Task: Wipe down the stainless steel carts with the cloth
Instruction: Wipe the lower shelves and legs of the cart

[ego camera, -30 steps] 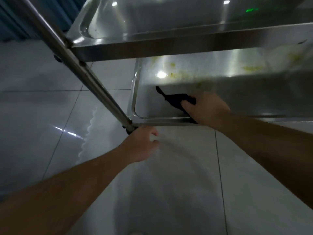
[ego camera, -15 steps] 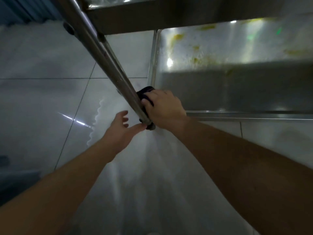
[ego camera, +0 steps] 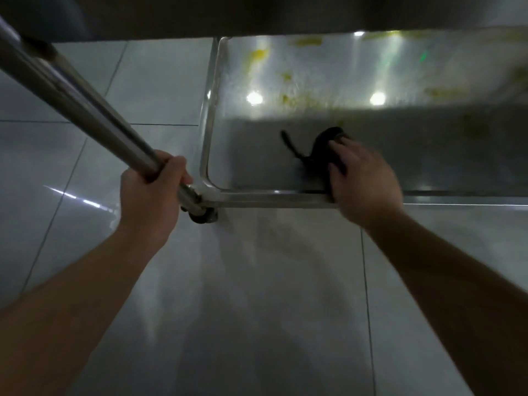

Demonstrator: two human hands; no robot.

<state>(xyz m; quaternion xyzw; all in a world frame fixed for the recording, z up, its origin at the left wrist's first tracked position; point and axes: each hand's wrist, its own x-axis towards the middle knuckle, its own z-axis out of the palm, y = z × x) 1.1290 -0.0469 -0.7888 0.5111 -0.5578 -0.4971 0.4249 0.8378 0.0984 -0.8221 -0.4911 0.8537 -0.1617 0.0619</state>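
The stainless steel cart's bottom shelf (ego camera: 257,155) fills the upper right, smeared with yellow residue (ego camera: 258,54) toward its far side. My right hand (ego camera: 363,178) reaches over the shelf's near rim (ego camera: 271,198) and holds a black cloth (ego camera: 323,144) against the shelf floor, a thin tail of cloth sticking out to the left. My left hand (ego camera: 151,198) grips the cart's slanted corner post (ego camera: 85,110) just above the shelf's near left corner. Most of the cloth is hidden under my right fingers.
A dark caster (ego camera: 204,217) sits under the shelf corner by my left hand. The shelf above (ego camera: 257,15) overhangs the top of the view. Glossy grey floor tiles (ego camera: 257,295) surround the cart.
My right hand has moved with the cloth from the corner post rightward into the shelf. My left hand, open beside the post before, now grips it.
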